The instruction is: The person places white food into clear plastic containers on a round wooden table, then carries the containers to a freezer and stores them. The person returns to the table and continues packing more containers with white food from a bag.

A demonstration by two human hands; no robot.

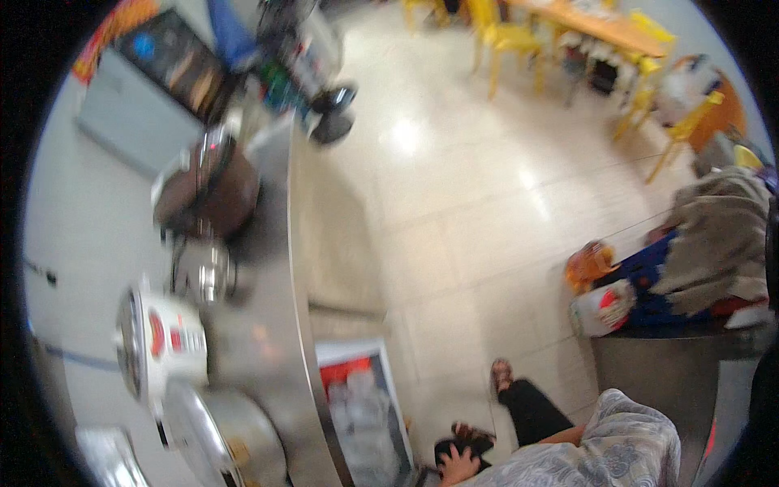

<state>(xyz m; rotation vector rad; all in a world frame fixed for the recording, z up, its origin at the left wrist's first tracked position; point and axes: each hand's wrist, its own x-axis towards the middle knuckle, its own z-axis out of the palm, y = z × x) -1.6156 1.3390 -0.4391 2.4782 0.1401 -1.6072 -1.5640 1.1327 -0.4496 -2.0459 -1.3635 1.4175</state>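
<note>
My left hand is at the bottom edge, fingers spread over the dark cloth of my trouser leg, holding nothing visible. A bare forearm, apparently my right, shows beside my patterned shirt; its hand is hidden. Left of my left hand, bottles or bags seem to stand behind the glass of a white-framed cooler under the steel counter. On the counter are a large metal pot, a white rice cooker, a shiny metal vessel and a brown rounded appliance. The picture is blurred.
Yellow chairs surround a wooden table at the top. A fan-like black object is beyond the counter's end. On the right are a blue crate under brown cloth, an orange container and a white container.
</note>
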